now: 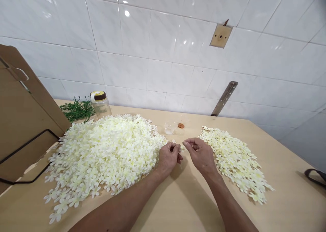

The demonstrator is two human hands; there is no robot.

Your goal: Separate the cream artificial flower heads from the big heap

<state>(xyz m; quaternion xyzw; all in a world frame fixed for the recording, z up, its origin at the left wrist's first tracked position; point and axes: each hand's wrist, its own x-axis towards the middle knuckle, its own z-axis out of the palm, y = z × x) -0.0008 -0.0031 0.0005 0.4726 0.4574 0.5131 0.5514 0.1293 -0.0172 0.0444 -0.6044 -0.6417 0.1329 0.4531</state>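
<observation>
A large heap of white-yellow fabric flowers (107, 154) covers the left half of the wooden table (183, 198). A smaller, flatter heap of the same flowers (234, 159) lies to the right. Between the two heaps my left hand (169, 155) and my right hand (200, 154) meet above the table. The fingers of both are pinched together around a small white flower piece (180, 146), which is mostly hidden by the fingertips.
A brown cardboard box (22, 120) with a black wire stand is at the far left. Behind the big heap lie green plastic stems (77, 110) and a clear jar with a brown lid (100, 103). A small clear cup (169, 127) and a brown cap (181, 125) sit near the tiled wall.
</observation>
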